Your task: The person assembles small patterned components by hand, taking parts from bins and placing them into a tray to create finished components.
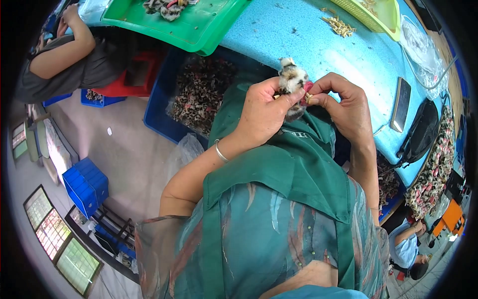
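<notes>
Over my apron-covered lap, next to the blue table's near edge, I hold a small furry plush piece [292, 78] in white, black and tan with a red patch on its right side. My left hand [261, 115] is closed round it, thumb on top. From the right, my right hand [347, 105] pinches thumb and forefinger together at the red patch. A small pale, yellowish bit [308, 96] shows at those fingertips; its kind is not clear. Part of the plush is hidden behind my left fingers.
On the blue table [259, 42] are a green tray [149, 27], a yellow basket [393, 22], small tan pieces [340, 27], a phone [401, 104] and a black bag [422, 130]. A blue bin [155, 112] of furry pieces stands left of my lap. A co-worker's arm [64, 52] is at far left.
</notes>
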`<action>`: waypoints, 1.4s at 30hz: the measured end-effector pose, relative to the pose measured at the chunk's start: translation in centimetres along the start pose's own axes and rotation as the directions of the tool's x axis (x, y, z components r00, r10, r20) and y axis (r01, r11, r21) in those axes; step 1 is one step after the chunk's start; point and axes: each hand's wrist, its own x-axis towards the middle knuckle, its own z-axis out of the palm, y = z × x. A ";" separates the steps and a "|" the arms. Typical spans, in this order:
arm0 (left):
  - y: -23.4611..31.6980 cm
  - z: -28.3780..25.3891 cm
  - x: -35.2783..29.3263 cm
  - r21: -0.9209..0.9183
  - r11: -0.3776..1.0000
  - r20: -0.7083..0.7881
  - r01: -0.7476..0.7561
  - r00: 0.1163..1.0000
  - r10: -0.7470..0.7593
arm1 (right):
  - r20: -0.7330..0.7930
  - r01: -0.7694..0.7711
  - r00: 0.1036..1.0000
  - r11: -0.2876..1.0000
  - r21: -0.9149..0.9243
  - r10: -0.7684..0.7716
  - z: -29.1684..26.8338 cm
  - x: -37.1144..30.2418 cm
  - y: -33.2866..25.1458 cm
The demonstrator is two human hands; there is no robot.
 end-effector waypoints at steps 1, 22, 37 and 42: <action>-0.6 -0.1 0.1 -0.001 1.000 0.001 0.000 1.000 0.000 | 0.000 -0.001 1.000 1.000 -0.001 0.001 0.1 0.1 -0.2; -1.6 -0.4 0.0 0.595 0.756 -0.107 -0.273 0.905 0.411 | -0.119 0.010 0.993 0.999 0.043 -0.005 2.8 -0.1 1.0; -2.9 -1.1 -1.1 0.655 0.661 0.008 -0.366 0.878 0.479 | -0.053 -0.052 0.996 0.968 0.244 0.067 4.7 -1.5 3.6; -1.9 -0.5 -1.5 0.549 0.786 -0.097 -0.286 0.912 0.399 | -0.008 -0.088 0.995 0.945 0.315 0.095 4.4 -1.4 3.7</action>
